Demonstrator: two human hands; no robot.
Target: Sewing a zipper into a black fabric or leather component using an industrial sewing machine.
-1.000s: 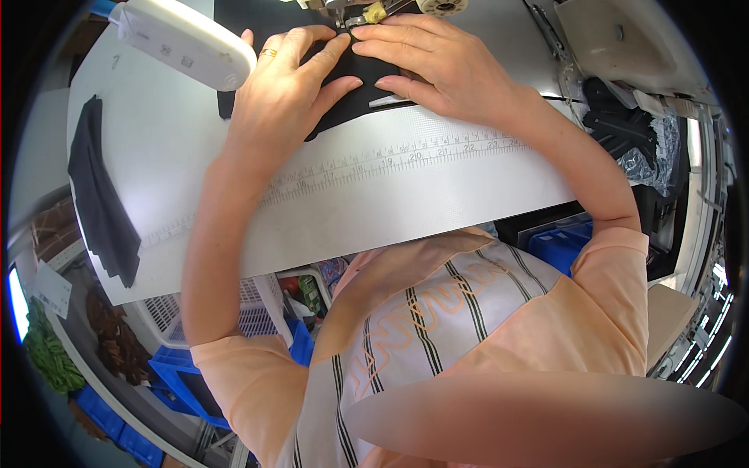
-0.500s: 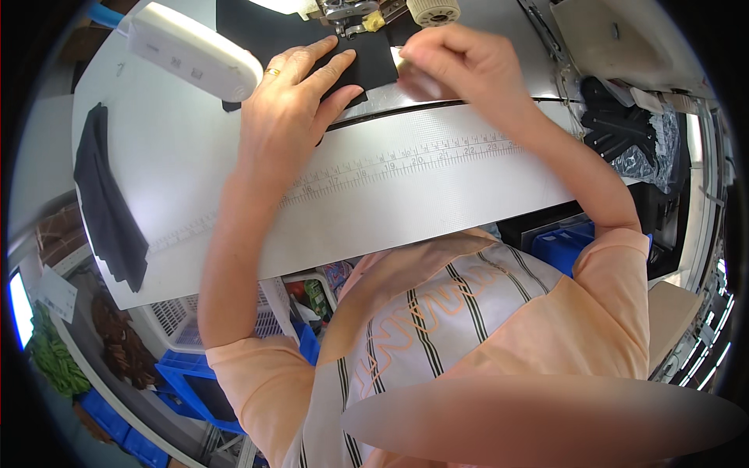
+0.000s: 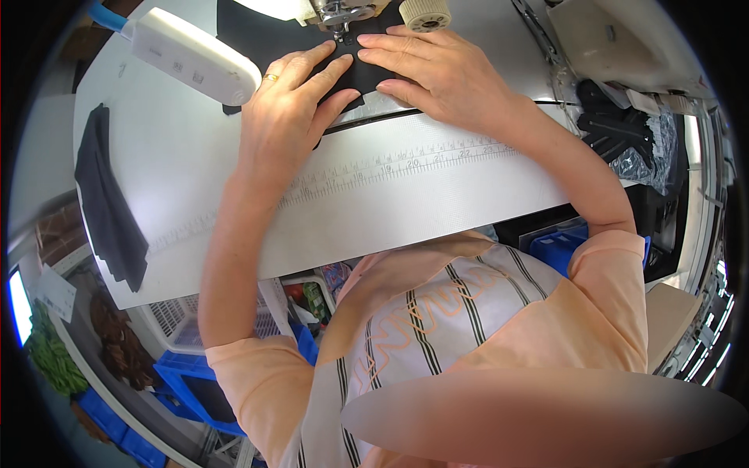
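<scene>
Dark fabric (image 3: 242, 35) lies under the metal presser foot (image 3: 340, 30) of a sewing machine at the top centre. My left hand (image 3: 292, 101), with a ring on one finger, rests on the fabric to the left of the foot, fingers apart and flat. To the foot's right, my right hand (image 3: 433, 78) lies with fingertips on the same fabric, fingers extended and thumb apart, below a cream hand wheel (image 3: 425, 15). A white oblong device (image 3: 191, 54) on a blue arm reaches in beside my left hand.
The white table (image 3: 406, 203) has a printed ruler. A folded dark cloth (image 3: 109, 203) lies at left; black pieces (image 3: 605, 121) and crumpled clear plastic (image 3: 655, 168) at right. Below are a white basket (image 3: 172, 316), blue bins (image 3: 179, 370), green material (image 3: 51, 366) and brown material (image 3: 121, 351).
Half a second ago my right hand was raised with fingers curled; now it is spread on the fabric again. My left hand sits slightly right of and below its place one second ago.
</scene>
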